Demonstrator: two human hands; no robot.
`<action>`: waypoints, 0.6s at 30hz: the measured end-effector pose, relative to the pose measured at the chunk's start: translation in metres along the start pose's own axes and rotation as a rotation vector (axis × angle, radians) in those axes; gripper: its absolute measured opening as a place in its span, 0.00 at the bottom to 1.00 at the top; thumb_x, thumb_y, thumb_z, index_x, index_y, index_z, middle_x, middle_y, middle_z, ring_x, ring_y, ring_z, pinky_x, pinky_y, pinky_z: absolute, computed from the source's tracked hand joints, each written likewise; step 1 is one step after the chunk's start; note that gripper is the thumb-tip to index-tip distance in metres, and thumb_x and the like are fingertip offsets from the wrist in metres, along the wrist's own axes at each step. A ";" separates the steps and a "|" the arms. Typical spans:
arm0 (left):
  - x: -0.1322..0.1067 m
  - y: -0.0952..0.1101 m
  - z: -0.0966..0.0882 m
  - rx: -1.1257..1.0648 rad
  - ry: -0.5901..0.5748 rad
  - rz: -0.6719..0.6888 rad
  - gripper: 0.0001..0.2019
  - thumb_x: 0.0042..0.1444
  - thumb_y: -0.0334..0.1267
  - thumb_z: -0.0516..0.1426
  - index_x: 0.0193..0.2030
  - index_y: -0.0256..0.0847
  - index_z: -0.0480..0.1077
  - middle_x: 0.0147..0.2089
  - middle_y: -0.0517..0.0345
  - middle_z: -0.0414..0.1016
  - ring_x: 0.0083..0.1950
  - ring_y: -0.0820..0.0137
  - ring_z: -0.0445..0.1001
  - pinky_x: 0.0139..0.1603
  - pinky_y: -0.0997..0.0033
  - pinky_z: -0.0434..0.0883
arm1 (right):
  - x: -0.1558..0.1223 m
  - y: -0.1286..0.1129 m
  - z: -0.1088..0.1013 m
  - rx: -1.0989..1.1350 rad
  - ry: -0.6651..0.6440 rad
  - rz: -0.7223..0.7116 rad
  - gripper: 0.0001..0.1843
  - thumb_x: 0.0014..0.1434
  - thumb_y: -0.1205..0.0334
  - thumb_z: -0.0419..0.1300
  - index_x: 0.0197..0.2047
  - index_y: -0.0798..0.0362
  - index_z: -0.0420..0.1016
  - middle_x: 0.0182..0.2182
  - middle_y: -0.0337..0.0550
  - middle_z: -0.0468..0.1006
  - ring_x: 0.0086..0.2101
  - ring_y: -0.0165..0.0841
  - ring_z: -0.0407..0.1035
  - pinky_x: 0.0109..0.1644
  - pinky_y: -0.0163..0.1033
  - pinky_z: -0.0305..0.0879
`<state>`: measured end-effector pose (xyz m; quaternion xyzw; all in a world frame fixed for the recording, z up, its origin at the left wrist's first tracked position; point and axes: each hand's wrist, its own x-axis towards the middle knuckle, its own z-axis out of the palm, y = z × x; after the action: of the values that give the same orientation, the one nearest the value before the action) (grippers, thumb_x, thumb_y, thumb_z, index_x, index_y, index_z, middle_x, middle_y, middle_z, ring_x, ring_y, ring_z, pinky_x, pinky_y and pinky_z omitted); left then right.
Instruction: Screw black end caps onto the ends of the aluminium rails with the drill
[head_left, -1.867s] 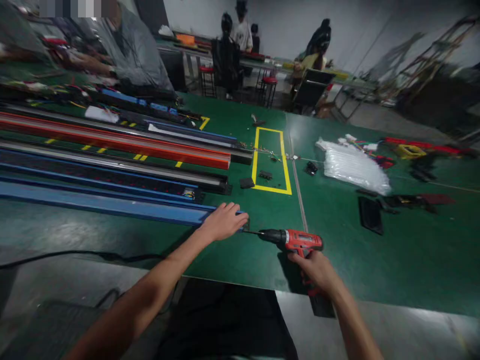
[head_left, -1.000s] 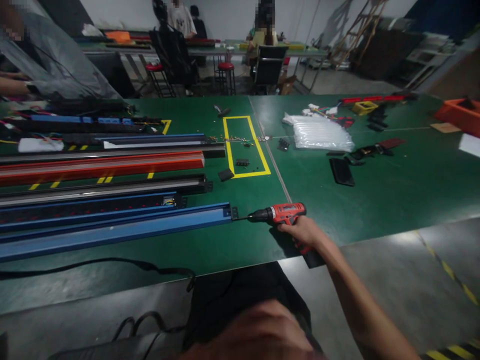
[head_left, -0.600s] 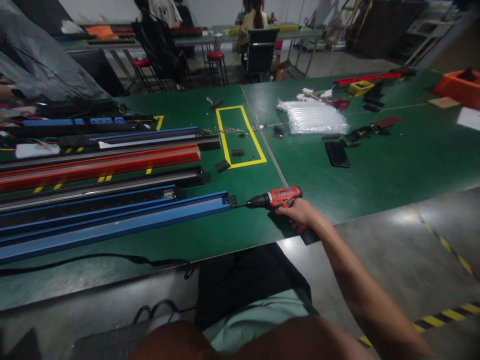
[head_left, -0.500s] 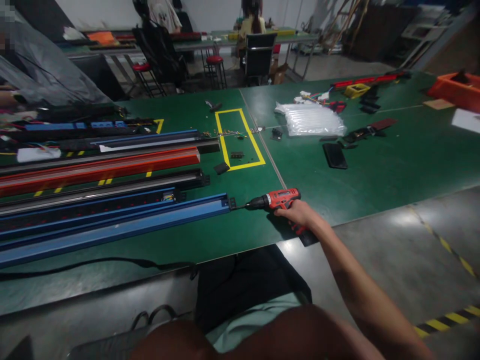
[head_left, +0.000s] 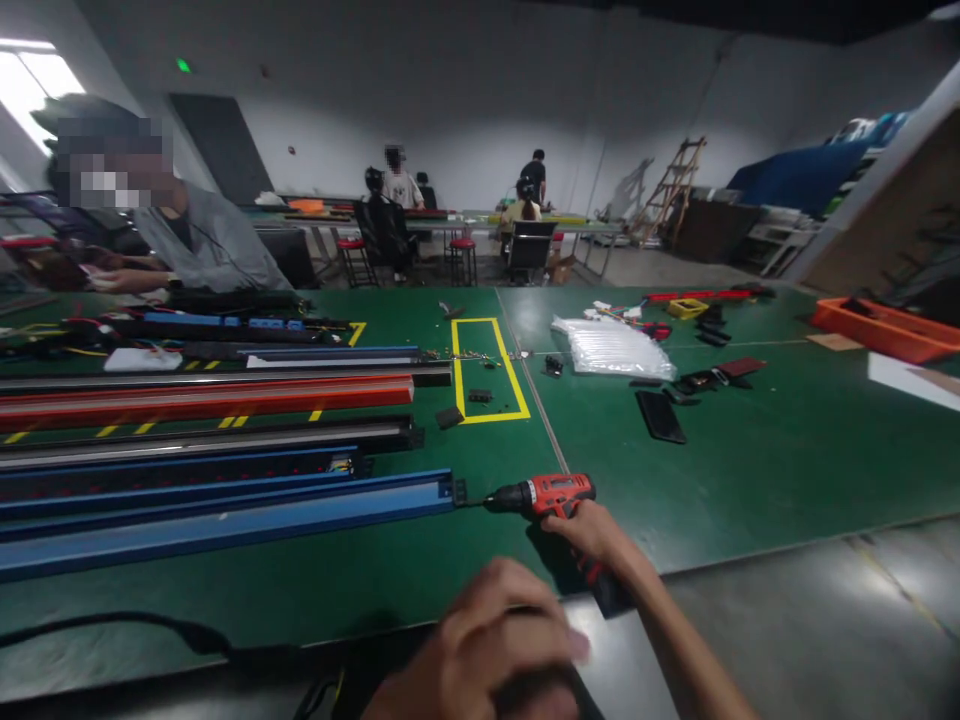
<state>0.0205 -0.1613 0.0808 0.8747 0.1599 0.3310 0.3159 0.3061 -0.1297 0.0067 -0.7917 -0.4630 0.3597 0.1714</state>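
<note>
My right hand point(head_left: 592, 532) is wrapped around the handle of a red and black cordless drill point(head_left: 559, 494). The drill points left, and its thin bit reaches a small dark end piece point(head_left: 460, 492) on a long blue channel-shaped profile point(head_left: 337, 512). Whether the bit sits in a screw there is too small to tell. Close to the camera, low in the middle, my left hand point(head_left: 487, 640) is raised in front of my body. Its fingers are bent but apart, slightly blurred, and no object shows in them.
More long profiles, among them an orange one point(head_left: 300, 398), lie parallel on the green table point(head_left: 750, 470). Small parts sit around a yellow taped rectangle point(head_left: 517, 390). Behind are clear bubble packaging point(head_left: 619, 348), a black phone-like slab point(head_left: 660, 416) and an orange bin point(head_left: 885, 328). Another person point(head_left: 202, 235) is at far left.
My left hand has come into view at the bottom middle. The camera has tilted up, showing more of the room. The drill stays at the end of the blue profile.
</note>
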 end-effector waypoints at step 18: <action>0.023 -0.171 -0.060 0.767 -0.448 -0.170 0.27 0.60 0.46 0.58 0.66 0.49 0.62 0.62 0.43 0.66 0.58 0.52 0.70 0.54 0.53 0.69 | 0.002 0.000 -0.001 -0.045 -0.032 -0.022 0.16 0.54 0.50 0.64 0.25 0.54 0.75 0.21 0.44 0.77 0.23 0.33 0.71 0.26 0.34 0.61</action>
<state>-0.0152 0.0051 0.0138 0.9623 0.2701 0.0229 0.0218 0.3074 -0.1282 0.0065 -0.7845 -0.4821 0.3600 0.1502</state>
